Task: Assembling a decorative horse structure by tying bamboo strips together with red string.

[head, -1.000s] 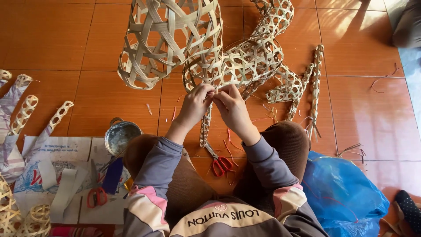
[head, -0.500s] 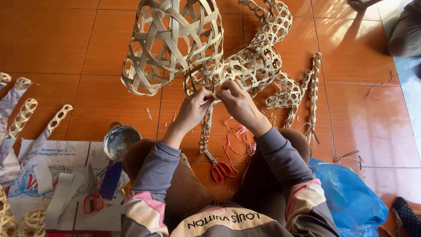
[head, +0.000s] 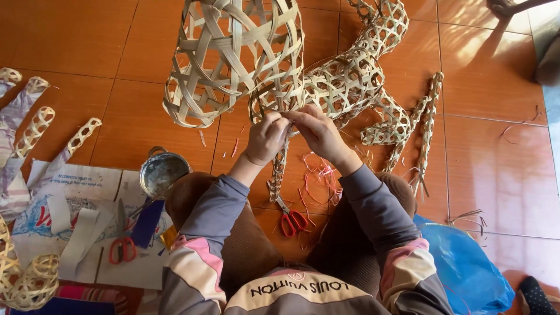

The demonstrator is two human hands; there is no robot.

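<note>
A large woven bamboo figure [head: 344,81] stands on the orange tile floor, with an open-weave rounded head [head: 233,58] at upper left. My left hand [head: 265,137] and my right hand [head: 315,131] meet at the joint below the head, both pinching the bamboo strips there. A narrow woven leg [head: 278,172] hangs down from where my fingers grip. Whether a tie or thread is between my fingers is hidden. My knees frame the bottom of the view.
Red-handled scissors [head: 291,219] lie between my knees among red thread scraps [head: 321,175]. A metal tin [head: 162,172], a second pair of scissors [head: 122,249], paper sheets [head: 87,181] and woven tubes [head: 35,131] sit left. A blue plastic bag [head: 466,268] lies right.
The view has shifted slightly closer and both hands have moved a little up against the figure's joint. The grip on the strips stays the same.
</note>
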